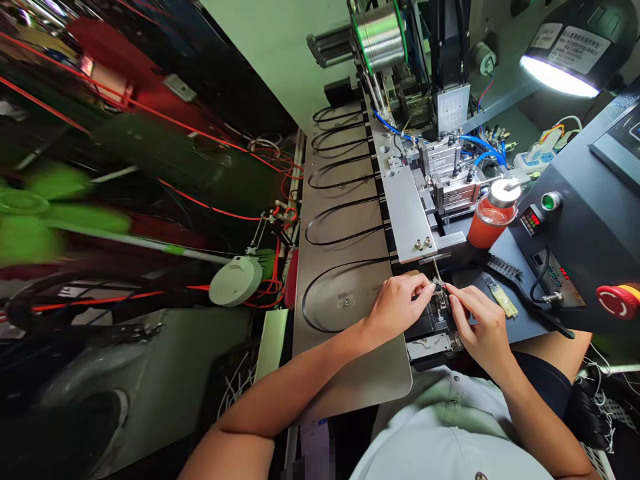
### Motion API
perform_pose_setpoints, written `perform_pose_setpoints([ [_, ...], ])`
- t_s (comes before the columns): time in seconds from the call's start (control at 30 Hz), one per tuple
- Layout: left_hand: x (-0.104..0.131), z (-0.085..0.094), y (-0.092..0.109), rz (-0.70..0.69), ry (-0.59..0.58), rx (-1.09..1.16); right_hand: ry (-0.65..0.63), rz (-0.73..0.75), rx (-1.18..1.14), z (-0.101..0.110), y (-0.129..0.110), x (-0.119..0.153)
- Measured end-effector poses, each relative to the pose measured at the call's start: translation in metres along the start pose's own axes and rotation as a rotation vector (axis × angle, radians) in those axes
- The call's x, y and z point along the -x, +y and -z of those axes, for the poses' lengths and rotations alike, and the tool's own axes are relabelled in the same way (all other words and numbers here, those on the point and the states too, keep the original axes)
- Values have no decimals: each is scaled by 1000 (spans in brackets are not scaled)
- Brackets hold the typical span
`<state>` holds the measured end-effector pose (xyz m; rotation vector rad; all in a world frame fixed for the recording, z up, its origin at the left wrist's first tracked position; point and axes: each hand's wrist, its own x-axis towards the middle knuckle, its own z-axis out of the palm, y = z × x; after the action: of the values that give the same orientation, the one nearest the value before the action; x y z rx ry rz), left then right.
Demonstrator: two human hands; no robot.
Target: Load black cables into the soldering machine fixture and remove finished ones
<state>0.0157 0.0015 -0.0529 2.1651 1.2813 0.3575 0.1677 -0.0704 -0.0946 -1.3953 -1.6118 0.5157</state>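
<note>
Both hands meet at a small metal fixture (441,308) at the near end of a bench machine. From the left, my left hand (400,303) reaches over the metal plate with thumb and fingertips pinched at the fixture's top. Opposite it, my right hand (480,327) has thumb and forefinger closed at the fixture's right side. Whatever sits between the fingertips is too small to make out. Looped black cables (345,239) lie in a row on the metal plate (345,373), their ends running into the machine's track.
A jar of red liquid (490,217), a black brush (505,267) and a small yellow-labelled packet (501,298) stand right of the fixture. Beyond are a wire spool (380,40), a lit lamp (560,77) and a red emergency button (617,301). A fan (35,213) is at left.
</note>
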Motion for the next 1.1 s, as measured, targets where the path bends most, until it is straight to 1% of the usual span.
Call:
perform_pose_setpoints([
  [0.27, -2, -1, 1, 27, -8, 12, -10, -32, -56, 1, 2, -3],
  [0.47, -2, -3, 1, 27, 1, -4, -16, -197, -114, 2, 14, -16],
  [0.53, -2, -3, 1, 27, 1, -7, -55, -231, -142, -1, 16, -22],
  [0.63, -3, -3, 1, 23, -9, 1, -132, -232, -185, -8, 16, -29],
  [0.73, -3, -3, 2, 7, -15, -6, -160, -233, -260, -15, 16, -31],
  [0.83, -1, -4, 0, -36, 7, -73, -125, -249, -353, -21, 17, -29],
  [0.93, 4, -6, -3, -117, 106, -198, -65, -267, -415, -25, 19, -26],
  [1.0, 8, -7, -6, -196, 171, -274, -43, -278, -432, -27, 20, -25],
  [1.1, 14, -6, -10, -347, 202, -384, -35, -290, -453, -28, 19, -24],
])
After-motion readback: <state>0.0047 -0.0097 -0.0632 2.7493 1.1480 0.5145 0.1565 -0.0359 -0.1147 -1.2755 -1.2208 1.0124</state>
